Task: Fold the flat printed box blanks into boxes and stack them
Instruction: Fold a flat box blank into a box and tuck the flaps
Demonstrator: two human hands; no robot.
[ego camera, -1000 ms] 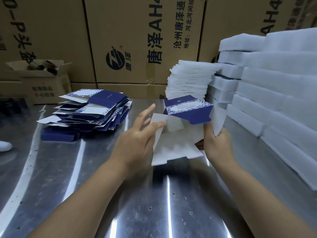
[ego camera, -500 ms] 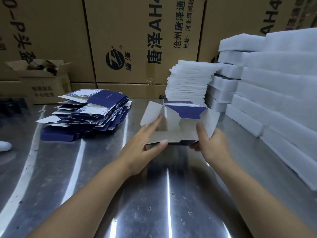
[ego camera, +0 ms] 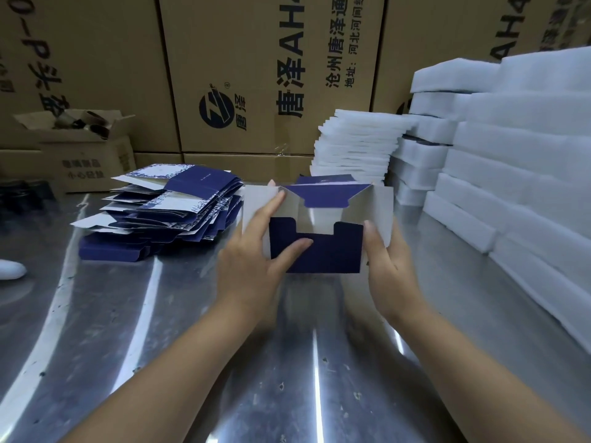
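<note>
A half-opened box blank (ego camera: 323, 247), dark blue outside and grey-white inside, stands between both hands above the steel table (ego camera: 160, 330). Its near blue flap is folded up and a blue flap hangs at the far side. My left hand (ego camera: 256, 260) grips its left side, thumb on the near blue flap and fingers on the left panel. My right hand (ego camera: 388, 263) holds its right side, thumb up against the right panel. A messy pile of flat blue-and-white printed blanks (ego camera: 166, 212) lies at the left. Folded boxes are not clearly seen.
Stacks of white foam sheets (ego camera: 358, 148) and thicker white foam blocks (ego camera: 511, 161) fill the right side. Large brown cartons (ego camera: 256, 75) wall off the back. A small open carton (ego camera: 80, 148) stands at the back left. A white object (ego camera: 9, 270) lies at the left edge.
The blank has gone from a loose flat sheet held up to an opened shape. Both hands moved onto its sides, and the near blue flap has been folded up.
</note>
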